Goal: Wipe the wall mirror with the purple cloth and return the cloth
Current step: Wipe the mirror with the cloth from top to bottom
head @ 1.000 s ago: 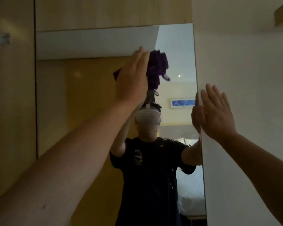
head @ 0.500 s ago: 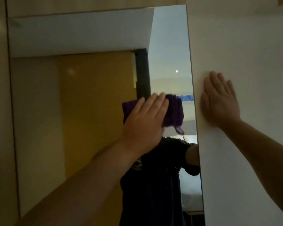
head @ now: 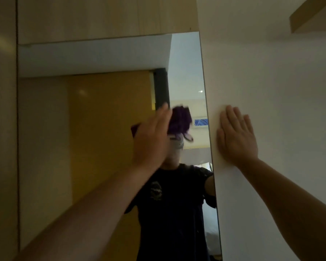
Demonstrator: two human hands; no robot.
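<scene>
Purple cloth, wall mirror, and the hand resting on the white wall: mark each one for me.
purple cloth (head: 180,119), head view, on the bunched fabric above the left hand's fingers.
wall mirror (head: 94,59), head view, on bare glass near the top.
right hand (head: 237,136), head view, on the back of the hand.

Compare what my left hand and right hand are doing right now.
The left hand presses the purple cloth against the mirror; the right hand holds nothing. The left is motion-blurred, the right sharp and flat on the white wall. Both are raised at similar height.
</scene>
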